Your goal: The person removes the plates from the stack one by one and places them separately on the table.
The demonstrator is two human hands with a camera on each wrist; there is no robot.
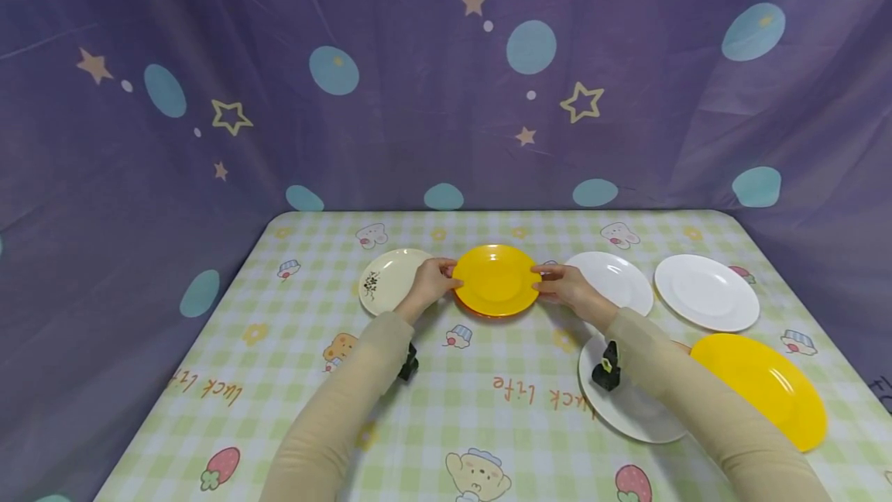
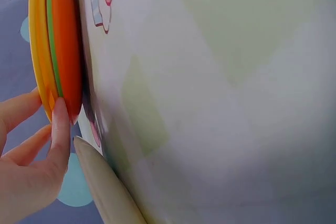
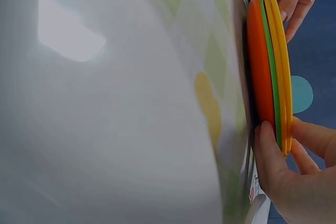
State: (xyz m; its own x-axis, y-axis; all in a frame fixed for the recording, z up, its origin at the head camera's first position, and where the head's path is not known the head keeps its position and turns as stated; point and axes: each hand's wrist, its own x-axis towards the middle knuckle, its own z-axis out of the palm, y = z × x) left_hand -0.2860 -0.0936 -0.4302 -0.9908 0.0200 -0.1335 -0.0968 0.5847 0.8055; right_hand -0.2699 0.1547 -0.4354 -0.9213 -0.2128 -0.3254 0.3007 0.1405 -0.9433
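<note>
In the head view, a stack of plates stands at the table's middle back, with a yellow plate (image 1: 496,280) on top. The wrist views show its layers edge-on: yellow rims above a green plate (image 2: 51,35) and an orange plate (image 2: 67,51) at the bottom. My left hand (image 1: 432,280) grips the stack's left edge, thumb and fingers on the rims. On the opposite edge my right hand (image 1: 567,288) pinches the same stack. Whether the orange plate touches the tablecloth or sits just above it, I cannot tell.
Beside my left hand lies a cream plate (image 1: 387,285) with a dark pattern. White plates lie to the right: one (image 1: 616,279) near my right hand, another (image 1: 707,292) farther right, a third (image 1: 630,409) under my right forearm. A large yellow plate (image 1: 766,386) is at the right front.
</note>
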